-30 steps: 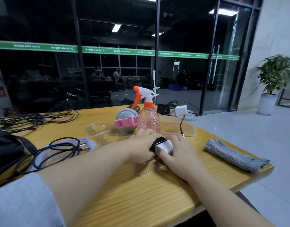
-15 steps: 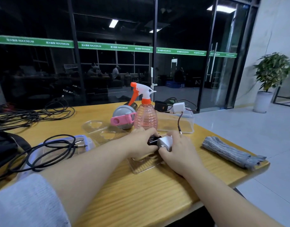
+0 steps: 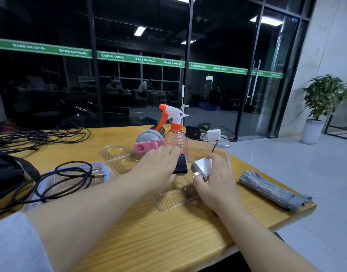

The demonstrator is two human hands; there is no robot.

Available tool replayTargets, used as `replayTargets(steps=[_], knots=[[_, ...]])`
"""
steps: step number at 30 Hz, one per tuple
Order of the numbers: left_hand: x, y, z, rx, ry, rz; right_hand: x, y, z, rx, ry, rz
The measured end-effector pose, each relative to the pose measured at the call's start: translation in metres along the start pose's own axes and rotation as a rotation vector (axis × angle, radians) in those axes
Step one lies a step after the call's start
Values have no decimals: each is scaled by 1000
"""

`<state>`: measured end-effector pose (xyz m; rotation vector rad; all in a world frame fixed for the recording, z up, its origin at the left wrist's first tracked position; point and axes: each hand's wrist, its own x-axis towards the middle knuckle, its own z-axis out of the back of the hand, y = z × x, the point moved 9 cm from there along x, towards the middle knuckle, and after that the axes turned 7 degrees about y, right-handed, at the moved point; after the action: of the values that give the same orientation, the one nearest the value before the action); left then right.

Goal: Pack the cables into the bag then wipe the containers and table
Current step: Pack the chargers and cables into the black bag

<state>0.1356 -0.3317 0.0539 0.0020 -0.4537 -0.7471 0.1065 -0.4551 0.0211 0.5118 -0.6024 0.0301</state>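
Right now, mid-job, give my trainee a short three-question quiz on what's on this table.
1. True or false: the right hand holds the silver adapter.
2. What does the left hand rest on? A) a black adapter B) the grey cloth C) the spray bottle
3. Fill in: the grey cloth lies near the table's ____ edge.

Key
1. True; its fingers curl round the silver adapter.
2. A; the black adapter shows just past the left hand, above a clear lid.
3. Right; the grey cloth lies folded, apart from both hands.
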Motion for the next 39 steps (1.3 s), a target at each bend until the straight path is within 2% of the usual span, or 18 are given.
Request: replayTargets(steps=[7,12,17,22,28,34,39], knots=[[-49,12,21,182,-74,-201,-5,15,2,-29,21,93],[-78,28,51,372,-111,-301,-18,47,8,-42,-28,322],[-99,50,75,503,-73,-311,-30,110,18,-163,-104,600],[-130,70,98,602,-93,-323,-33,153,11,-117,-134,836],[-179,121,136,728,-74,-229,-34,199,-4,-146,-113,973],[-235,199,164,821,2,90,-32,245,-36,-174,-28,1016],[-292,263,166,771,208,303,-40,292,-55,-177,-6,1116]])
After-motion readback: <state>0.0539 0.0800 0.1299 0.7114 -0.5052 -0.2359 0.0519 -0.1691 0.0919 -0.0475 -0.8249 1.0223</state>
